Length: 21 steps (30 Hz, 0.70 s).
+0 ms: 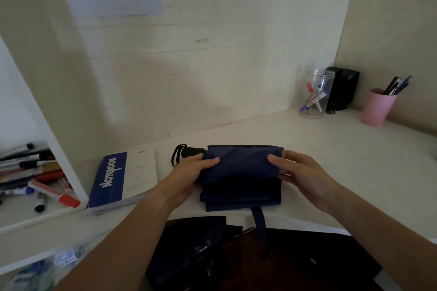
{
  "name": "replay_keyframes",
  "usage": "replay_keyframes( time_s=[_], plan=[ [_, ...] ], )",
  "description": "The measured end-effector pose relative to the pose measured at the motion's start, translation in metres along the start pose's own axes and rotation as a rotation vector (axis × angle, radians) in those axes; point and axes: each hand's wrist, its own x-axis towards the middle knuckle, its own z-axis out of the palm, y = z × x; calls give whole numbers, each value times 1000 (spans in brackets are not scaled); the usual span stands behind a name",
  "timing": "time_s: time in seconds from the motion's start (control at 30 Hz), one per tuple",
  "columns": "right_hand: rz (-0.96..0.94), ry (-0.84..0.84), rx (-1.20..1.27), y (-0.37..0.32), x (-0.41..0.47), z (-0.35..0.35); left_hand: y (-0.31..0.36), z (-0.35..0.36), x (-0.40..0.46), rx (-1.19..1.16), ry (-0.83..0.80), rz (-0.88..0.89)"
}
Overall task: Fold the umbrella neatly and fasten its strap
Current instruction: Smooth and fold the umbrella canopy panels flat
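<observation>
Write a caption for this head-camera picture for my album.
Both hands, left and right, grip a navy umbrella on a white desk, its strap hanging loose.

We see the umbrella (241, 172) on the desk (331, 149) at its near edge | notebook (123, 179) at its 9 o'clock | jar (315, 94) and cup (378, 107) at 2 o'clock | strap (260, 227) hanging at 6 o'clock | our hands at both ends.

My one view sits on the head, wide-angle, looking forward and down, close over the white counter (307, 149) toward the corner wall; both forearms reach in from below.
</observation>
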Motion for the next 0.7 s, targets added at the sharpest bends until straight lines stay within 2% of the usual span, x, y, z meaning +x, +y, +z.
replay_keyframes(
  time_s=[0.13,0.33,0.43,0.57,0.7],
  plan=[
    [80,-25,58,-2,1,-2,0,-4,-5,-193,-53,-50],
    [79,43,-19,-5,-1,6,0,0,-7,-193,-53,-26],
    [80,50,24,-3,-4,2,-2,1,-4,-216,27,-33],
    [113,76,1,0,-7,4,-5,-1,-6,-107,71,-32],
    [81,229,-64,2,-8,16,-5,-1,-6,-41,81,-21]
  ],
)
